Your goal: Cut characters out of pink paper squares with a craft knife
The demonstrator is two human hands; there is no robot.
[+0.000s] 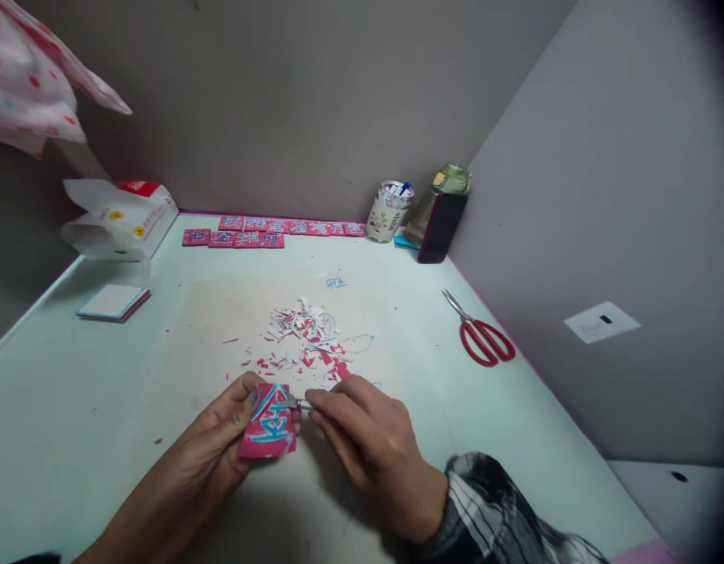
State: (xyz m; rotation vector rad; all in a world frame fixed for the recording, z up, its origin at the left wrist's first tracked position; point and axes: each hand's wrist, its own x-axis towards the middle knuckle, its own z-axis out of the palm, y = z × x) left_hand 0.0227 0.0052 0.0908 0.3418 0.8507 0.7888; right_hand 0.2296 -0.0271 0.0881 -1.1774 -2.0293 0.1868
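Observation:
My left hand (226, 427) is closed on a pink card (269, 449) that bears a blue and white character, with the thumb over its left edge. My right hand (371, 439) pinches a small craft knife (303, 404), its short metal tip touching the card near the upper right. Beyond both hands lies a heap of pink and white paper scraps (306, 325) on a beige sheet (209, 313). The fingers of my left hand behind the card are mostly hidden.
Pink character tiles (259, 239) line the back edge. A pen cup (389, 211), a dark phone (443, 227) and a green-topped bottle (453, 178) stand back right. Red-handled scissors (485, 342) lie right. Left are a card stack (114, 301) and a white box (118, 223).

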